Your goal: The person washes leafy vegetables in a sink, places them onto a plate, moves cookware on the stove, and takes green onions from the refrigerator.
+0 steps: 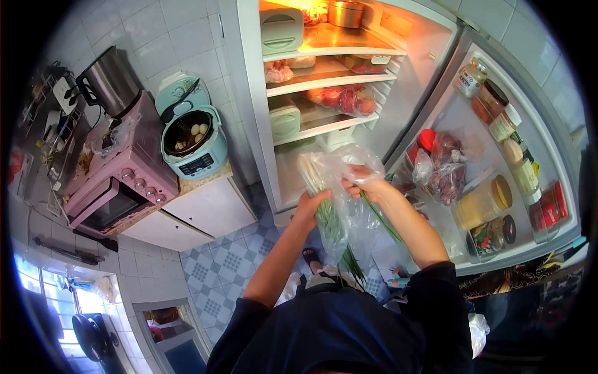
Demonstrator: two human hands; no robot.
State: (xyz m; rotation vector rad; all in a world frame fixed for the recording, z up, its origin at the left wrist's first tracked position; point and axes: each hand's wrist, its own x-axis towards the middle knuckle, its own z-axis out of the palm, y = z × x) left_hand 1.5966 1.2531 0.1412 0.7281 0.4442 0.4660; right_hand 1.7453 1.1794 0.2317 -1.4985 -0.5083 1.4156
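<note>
In front of the open fridge, my left hand is wrapped round a clear plastic bag with a bunch of green onions inside. Their pale ends point up toward the fridge, and the dark green tips hang out at the bottom. My right hand is closed at the upper right of the bag. From its fingers a few loose green onion stalks run down beside my forearm. Loose plastic partly covers the right fingers.
The fridge shelves hold a bag of red fruit and a metal pot. Jars and bags fill the open door on the right. At left are a blue cooker with eggs and a pink oven.
</note>
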